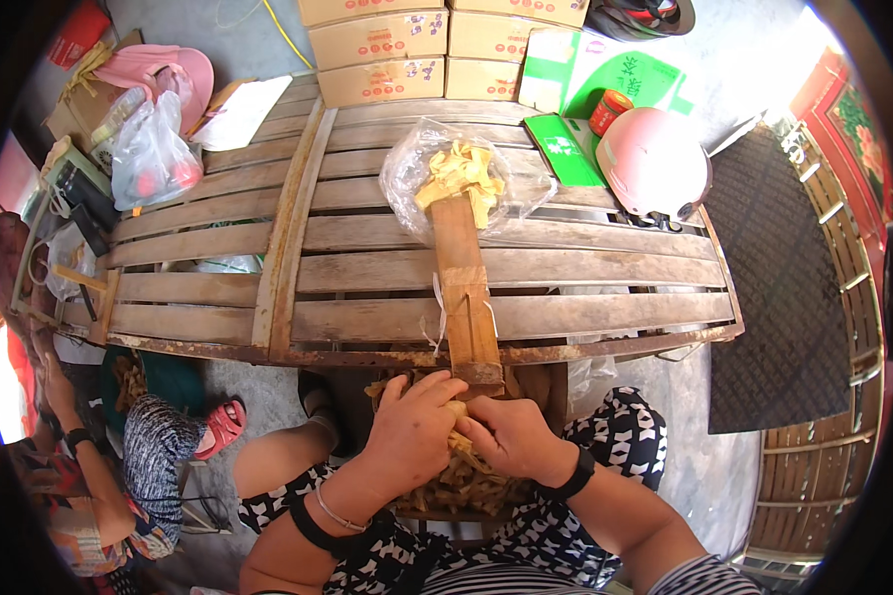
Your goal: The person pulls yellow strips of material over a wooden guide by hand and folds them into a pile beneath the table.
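Observation:
My left hand and my right hand meet just below the near end of a long wooden block. Between them they grip a pale yellow strip, mostly covered by the fingers. The thumb of my right hand presses on it, while the fingers of my left hand are bent close to the block's end. On the block's far end lies a heap of yellow strips, over an open clear plastic bag. Under my hands, many brownish strips fill a container between my knees.
The block rests on a slatted wooden table with a rusty front edge. On it stand cardboard boxes, a pink helmet, a green folder and a plastic bag. At left sits another person.

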Available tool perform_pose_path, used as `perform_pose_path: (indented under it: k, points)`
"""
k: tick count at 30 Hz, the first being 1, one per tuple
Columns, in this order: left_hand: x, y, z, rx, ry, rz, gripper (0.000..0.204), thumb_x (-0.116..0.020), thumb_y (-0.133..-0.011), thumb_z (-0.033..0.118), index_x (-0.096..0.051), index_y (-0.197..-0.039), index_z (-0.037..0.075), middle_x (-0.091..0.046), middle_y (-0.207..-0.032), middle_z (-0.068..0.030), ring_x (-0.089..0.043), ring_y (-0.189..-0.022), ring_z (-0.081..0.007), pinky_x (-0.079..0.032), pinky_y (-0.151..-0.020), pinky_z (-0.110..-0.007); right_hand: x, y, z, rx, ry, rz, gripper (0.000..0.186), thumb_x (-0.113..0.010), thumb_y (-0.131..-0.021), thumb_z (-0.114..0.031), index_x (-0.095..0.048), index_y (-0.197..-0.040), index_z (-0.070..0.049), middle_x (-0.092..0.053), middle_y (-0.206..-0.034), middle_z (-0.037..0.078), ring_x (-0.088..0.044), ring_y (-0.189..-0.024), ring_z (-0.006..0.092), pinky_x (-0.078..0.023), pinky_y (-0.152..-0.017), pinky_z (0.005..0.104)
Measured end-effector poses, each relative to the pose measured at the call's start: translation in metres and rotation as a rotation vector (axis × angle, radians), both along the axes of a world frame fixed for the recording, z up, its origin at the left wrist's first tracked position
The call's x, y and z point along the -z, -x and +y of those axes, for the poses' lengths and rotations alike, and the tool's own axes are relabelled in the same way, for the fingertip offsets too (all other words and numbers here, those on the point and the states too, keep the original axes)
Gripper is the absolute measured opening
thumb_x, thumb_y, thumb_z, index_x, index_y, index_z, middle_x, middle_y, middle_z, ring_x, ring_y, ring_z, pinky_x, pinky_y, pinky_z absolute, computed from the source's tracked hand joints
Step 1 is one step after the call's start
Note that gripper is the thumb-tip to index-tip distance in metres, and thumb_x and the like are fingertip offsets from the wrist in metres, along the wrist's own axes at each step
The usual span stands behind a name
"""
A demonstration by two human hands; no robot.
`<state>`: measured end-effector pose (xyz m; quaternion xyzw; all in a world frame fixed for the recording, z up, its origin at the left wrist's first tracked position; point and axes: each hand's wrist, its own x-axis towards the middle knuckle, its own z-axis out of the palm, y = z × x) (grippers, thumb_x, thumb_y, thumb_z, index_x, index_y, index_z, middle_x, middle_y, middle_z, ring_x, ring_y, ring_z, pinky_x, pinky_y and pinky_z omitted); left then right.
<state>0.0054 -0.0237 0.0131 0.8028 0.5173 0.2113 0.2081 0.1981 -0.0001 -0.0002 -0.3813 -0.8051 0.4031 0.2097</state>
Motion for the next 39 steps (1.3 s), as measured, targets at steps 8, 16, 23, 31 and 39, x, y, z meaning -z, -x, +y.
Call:
perform_pose_path:
  k: [8,16,23,31,39]
  points:
    - [-0.024,0.022,0.008,-0.088,0.212,-0.962,0.003,-0.064,-0.084,-0.002,-0.066,-0.085,-0.005,-0.065,-0.105,-0.0111,-0.065,-0.095,-0.02,-0.051,-0.085,-0.03,-0.036,-0.006,0.008,-0.147,1.066,0.328,0.054,-0.04,-0.102,-0.048,-0.065,-0.087,-0.003,-0.042,-0.055,-0.002,-0.037,-0.049,0.0087,-0.03,-0.047,0.0247]
    - [-0.019,0.026,0.013,-0.278,0.648,-1.088,0.015,-0.07,-0.089,0.011,-0.065,-0.094,-0.002,-0.067,-0.093,-0.0076,-0.065,-0.085,-0.015,-0.052,-0.074,-0.028,-0.024,-0.012,0.007,-0.042,1.422,0.574,0.053,-0.039,-0.103,-0.047,-0.061,-0.083,-0.003,-0.034,-0.052,-0.006,-0.025,-0.047,0.007,-0.02,-0.045,0.0246]
    - [-0.001,0.008,0.003,-0.303,0.825,-1.273,0.013,-0.069,-0.087,0.009,-0.063,-0.094,0.001,-0.065,-0.083,-0.0037,-0.061,-0.072,-0.009,-0.05,-0.062,-0.023,-0.035,-0.009,0.014,0.065,1.167,0.339,0.034,-0.057,-0.098,-0.036,-0.062,-0.087,-0.004,-0.045,-0.058,-0.007,-0.034,-0.047,0.0027,-0.025,-0.044,0.0205]
    - [0.032,-0.006,0.042,-0.508,0.529,-1.162,0.014,-0.067,-0.088,0.012,-0.064,-0.095,0.0,-0.062,-0.077,-0.0015,-0.056,-0.069,-0.0076,-0.046,-0.064,-0.023,0.002,-0.007,0.053,0.376,0.191,0.269,0.015,-0.071,-0.088,-0.016,-0.063,-0.09,-0.005,-0.063,-0.069,0.0,-0.057,-0.059,0.0065,-0.044,-0.053,0.0219]
    - [0.043,0.002,0.046,-0.631,0.383,-0.903,0.02,-0.066,-0.091,0.015,-0.063,-0.083,-0.003,-0.058,-0.073,-0.0013,-0.049,-0.066,-0.0072,-0.043,-0.061,-0.025,0.002,-0.001,0.05,0.498,-0.355,0.003,0.011,-0.066,-0.088,-0.018,-0.062,-0.089,-0.009,-0.063,-0.065,0.009,-0.065,-0.06,0.0266,-0.049,-0.052,0.0358]
